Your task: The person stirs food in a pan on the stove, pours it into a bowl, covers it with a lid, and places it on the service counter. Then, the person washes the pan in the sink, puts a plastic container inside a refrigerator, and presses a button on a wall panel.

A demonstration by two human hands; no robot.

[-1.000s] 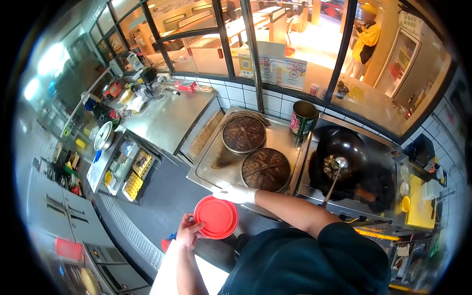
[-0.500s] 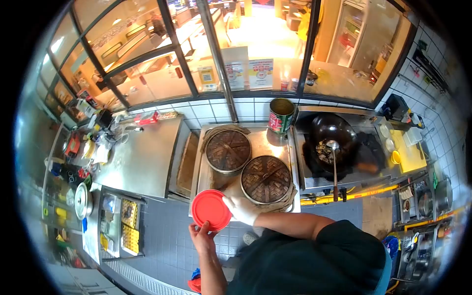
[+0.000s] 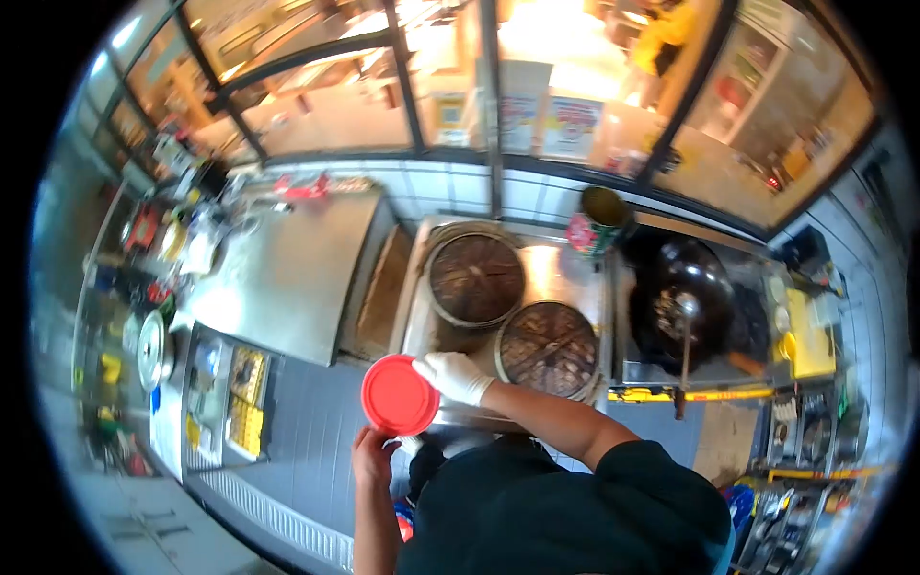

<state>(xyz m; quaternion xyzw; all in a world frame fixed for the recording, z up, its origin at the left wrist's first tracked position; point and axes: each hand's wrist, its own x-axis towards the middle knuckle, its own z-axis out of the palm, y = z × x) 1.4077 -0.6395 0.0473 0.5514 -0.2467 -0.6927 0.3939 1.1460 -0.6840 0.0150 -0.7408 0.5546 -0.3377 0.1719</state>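
A round red lid or lidded container [image 3: 401, 395] is held in front of my body, its flat round face upward. My bare left hand [image 3: 372, 454] pinches its lower edge. My right hand [image 3: 456, 378], in a white glove, grips its right edge. Beyond my right hand, two round woven steamer lids, one at the back [image 3: 476, 279] and one nearer [image 3: 547, 350], sit on the metal stove top [image 3: 422, 316]. What lies under the red piece is hidden.
To the right, a black wok [image 3: 704, 331] holds food and a ladle [image 3: 685, 345]. An open can [image 3: 596, 222] stands behind the steamers. A steel table [image 3: 287, 268] and a rack with yellow trays [image 3: 246, 402] are at the left. Someone in yellow [image 3: 661, 38] is beyond the window.
The view has swung and shifted, so the stove and wok lie elsewhere in the frame. Both hands still hold the red piece, now seen slightly farther left and higher than a second ago.
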